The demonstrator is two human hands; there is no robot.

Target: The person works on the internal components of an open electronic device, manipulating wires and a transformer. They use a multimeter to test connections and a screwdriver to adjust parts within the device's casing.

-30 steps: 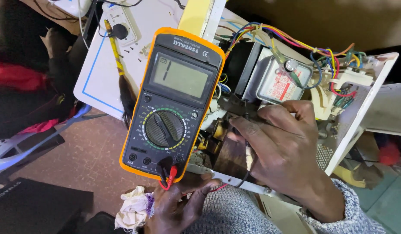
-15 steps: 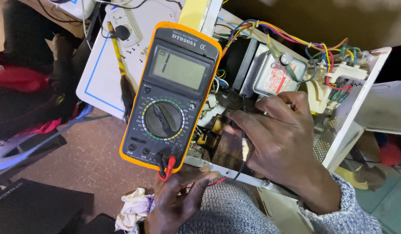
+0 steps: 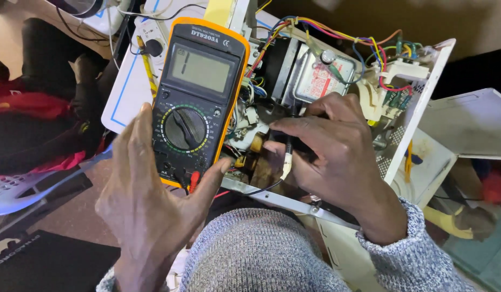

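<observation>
My left hand [image 3: 153, 200] grips the lower end of an orange-cased digital multimeter [image 3: 199, 92], thumb on its left edge and fingers under the right edge. The meter has a grey screen and a black dial, with red and black leads plugged in at the bottom. My right hand [image 3: 337, 151] reaches into an opened white appliance chassis [image 3: 418, 108] and pinches a black test probe [image 3: 287, 154] with a pale tip, pointed down among the parts. A metal box component [image 3: 326, 75] with a label sits just beyond my fingers, under a bundle of coloured wires [image 3: 364, 46].
A white panel with a blue outline [image 3: 123, 92] lies behind the meter, with a yellow pencil [image 3: 147, 65] on it. Red cloth and dark items [image 3: 39, 119] lie at the left. A white lid-like panel [image 3: 472, 127] is at the right. A dark mat [image 3: 45, 265] lies lower left.
My left hand has come up from below the meter and now wraps its lower end. The view has shifted closer; my right hand stays in the chassis, now holding the probe visibly.
</observation>
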